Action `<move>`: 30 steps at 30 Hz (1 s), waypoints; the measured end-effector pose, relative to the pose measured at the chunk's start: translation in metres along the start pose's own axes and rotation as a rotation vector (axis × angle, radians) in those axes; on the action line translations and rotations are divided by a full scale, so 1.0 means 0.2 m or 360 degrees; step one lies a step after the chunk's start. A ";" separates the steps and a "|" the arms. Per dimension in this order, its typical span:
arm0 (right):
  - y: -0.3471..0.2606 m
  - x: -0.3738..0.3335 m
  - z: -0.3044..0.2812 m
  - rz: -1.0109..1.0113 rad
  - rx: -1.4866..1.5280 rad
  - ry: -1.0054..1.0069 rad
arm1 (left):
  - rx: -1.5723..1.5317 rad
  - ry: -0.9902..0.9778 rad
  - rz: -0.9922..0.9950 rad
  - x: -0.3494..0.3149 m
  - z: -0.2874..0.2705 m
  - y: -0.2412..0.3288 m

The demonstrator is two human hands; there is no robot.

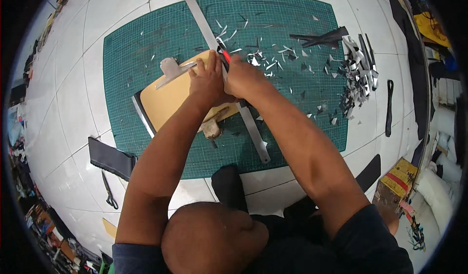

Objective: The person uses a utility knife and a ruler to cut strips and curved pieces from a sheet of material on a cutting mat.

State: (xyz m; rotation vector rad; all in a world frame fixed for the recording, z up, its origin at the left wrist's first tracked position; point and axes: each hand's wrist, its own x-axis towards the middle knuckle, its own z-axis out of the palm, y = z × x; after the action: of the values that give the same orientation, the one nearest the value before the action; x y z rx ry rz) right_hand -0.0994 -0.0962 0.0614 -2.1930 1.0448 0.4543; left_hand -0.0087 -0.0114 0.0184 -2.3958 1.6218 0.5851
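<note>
A metal ruler [201, 21] lies slantwise across a green cutting mat [131, 44], along the right edge of a yellow-tan board [165, 96]. My left hand [208, 81] presses flat on the board beside the ruler, fingers stretched out. Closed around a red and black utility knife [226, 56], my right hand [243, 78] is at the ruler's edge, close to my left fingertips. The knife's tip is too small to make out. A metal clip [170, 70] grips the board's far side and another clip [211, 128] its near side. Dark sheet material with a silvery edge [143, 114] shows beneath the board.
Silver and black scraps [360, 76] are heaped at the mat's right edge, with small slivers [273, 59] scattered over the mat. Black strips [321, 37] lie at the far right. Left of the mat are a rolled black strip [112, 157] and scissors [110, 191] on the tiled floor.
</note>
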 end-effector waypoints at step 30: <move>0.25 0.09 0.32 -0.0022 0.2419 0.0081 | -0.0008 0.0069 -0.0008 -0.02 0.03 -0.04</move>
State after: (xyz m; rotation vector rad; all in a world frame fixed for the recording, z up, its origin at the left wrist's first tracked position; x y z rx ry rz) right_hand -0.1302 -0.0856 -0.0157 -0.8283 0.8795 -0.3650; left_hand -0.0037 -0.0015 0.0136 -2.4322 1.6325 0.5405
